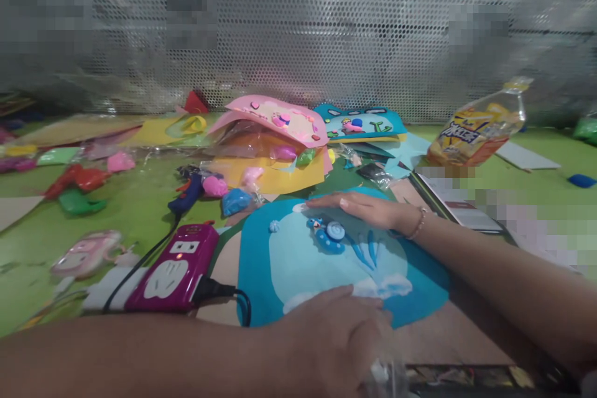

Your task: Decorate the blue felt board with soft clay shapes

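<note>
A blue foam craft board (pixel 289 261) with a light-blue panel lies in front of me, and a small blue clay snail (pixel 329 235) sits on it. My right hand (pixel 364 208) rests flat along the board's far edge, fingers stretched out, a bracelet on the wrist. My left hand (pixel 336 329) lies on the board's near edge with its fingers curled down; nothing shows in it.
A purple power strip (pixel 175 267) with black cables lies left of the board. Clay bags (pixel 236 201), pink (pixel 280 117) and blue (pixel 361 123) craft boards lie behind. A plastic drink bottle (pixel 480 130) is tipped at the right. A perforated metal screen (pixel 298 25) stands at the back.
</note>
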Demonstrator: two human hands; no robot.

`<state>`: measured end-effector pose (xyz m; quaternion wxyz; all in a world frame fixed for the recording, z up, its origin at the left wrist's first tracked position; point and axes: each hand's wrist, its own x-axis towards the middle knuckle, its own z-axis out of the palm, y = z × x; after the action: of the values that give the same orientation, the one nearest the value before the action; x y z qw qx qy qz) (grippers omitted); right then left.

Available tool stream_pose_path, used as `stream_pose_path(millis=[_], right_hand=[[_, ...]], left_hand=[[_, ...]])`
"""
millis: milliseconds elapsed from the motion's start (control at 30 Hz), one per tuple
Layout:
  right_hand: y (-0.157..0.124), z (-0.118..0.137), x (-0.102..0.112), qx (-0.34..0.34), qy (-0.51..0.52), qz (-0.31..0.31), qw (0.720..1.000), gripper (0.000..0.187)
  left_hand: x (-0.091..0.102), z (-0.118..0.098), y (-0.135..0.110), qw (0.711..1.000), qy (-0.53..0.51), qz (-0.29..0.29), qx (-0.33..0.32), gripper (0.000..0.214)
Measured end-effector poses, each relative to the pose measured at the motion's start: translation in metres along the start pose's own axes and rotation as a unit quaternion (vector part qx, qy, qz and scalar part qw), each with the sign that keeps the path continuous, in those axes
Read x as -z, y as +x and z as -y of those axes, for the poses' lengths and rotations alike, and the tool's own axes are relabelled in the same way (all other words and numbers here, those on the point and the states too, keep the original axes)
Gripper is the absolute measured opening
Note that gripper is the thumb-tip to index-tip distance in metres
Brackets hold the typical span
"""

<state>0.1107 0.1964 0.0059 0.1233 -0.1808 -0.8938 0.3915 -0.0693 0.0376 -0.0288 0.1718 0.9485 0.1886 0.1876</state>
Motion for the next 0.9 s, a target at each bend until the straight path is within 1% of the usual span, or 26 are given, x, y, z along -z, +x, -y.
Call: stream_pose_path(millis=[100,200,267,367,467,567,633,700,733,800,900], right_hand=[[0.001,-0.003,0.001,0.009,-0.015,-0.002,1.000,0.051],[0.003,-0.002,0.004,0.019,-0.048,0.015,0.999,0.051],[0.004,0.000,0.006,0.023,-0.072,0.030,0.997,0.052],[0.005,0.001,0.009,0.035,-0.094,0.043,0.994,0.055],[0.005,0.001,0.010,0.027,-0.079,0.040,0.996,0.057],[0.004,0.001,0.011,0.022,-0.041,0.016,0.999,0.055],[0.003,0.002,0.011,0.027,-0.014,-0.025,0.999,0.055],[0.004,0.002,0.011,0.046,0.002,-0.054,0.997,0.056],[0.004,0.002,0.010,0.059,0.004,-0.054,0.997,0.055],[0.005,0.001,0.008,0.082,-0.006,-0.027,0.996,0.054],[0.006,-0.003,0.005,0.085,-0.022,0.015,0.996,0.052]], left_hand=[[0.003,-0.001,0.001,0.999,0.019,-0.023,-0.017,0.039],[0.003,0.000,0.003,0.995,0.072,-0.047,-0.059,0.035],[0.003,0.000,0.003,0.990,0.102,-0.042,-0.085,0.035],[0.002,0.002,0.003,0.987,0.116,-0.030,-0.105,0.038],[0.001,0.002,0.002,0.986,0.117,-0.046,-0.108,0.041],[0.003,0.000,0.003,0.986,0.122,-0.045,-0.103,0.034],[0.004,-0.001,0.004,0.986,0.124,-0.026,-0.107,0.030],[0.006,-0.003,0.005,0.987,0.120,-0.007,-0.108,0.028],[0.007,-0.003,0.005,0.987,0.115,-0.002,-0.111,0.028],[0.008,-0.004,0.006,0.988,0.107,0.001,-0.110,0.027],[0.006,-0.003,0.005,0.989,0.102,-0.002,-0.107,0.026]])
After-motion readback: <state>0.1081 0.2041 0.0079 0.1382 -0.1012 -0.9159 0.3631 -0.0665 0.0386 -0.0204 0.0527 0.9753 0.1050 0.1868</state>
